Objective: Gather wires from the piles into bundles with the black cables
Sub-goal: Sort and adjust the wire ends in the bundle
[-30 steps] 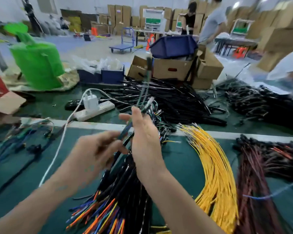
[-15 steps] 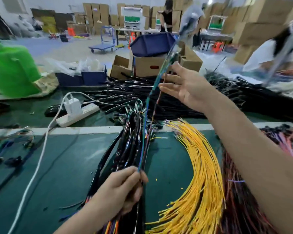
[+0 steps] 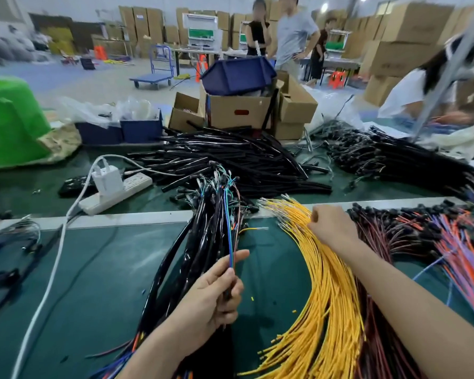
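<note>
— Item: left hand [image 3: 214, 294] clamped on black cable [image 3: 227, 292] and blue wire [image 3: 229, 233]. Right hand [image 3: 331, 228]?
— Resting on yellow wires [image 3: 329, 283], right of the left; grip hidden. Best pinch one near its tip.

Bare forearms [image 3: 394, 283] — left grip [image 3: 216, 296], right grip [image 3: 331, 228] bare too.

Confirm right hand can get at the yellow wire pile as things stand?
Likely yes: the right hand is on the yellow wires near their far ends, with nothing lying over the pile. The left hand grips the black cables well to the side.
</note>
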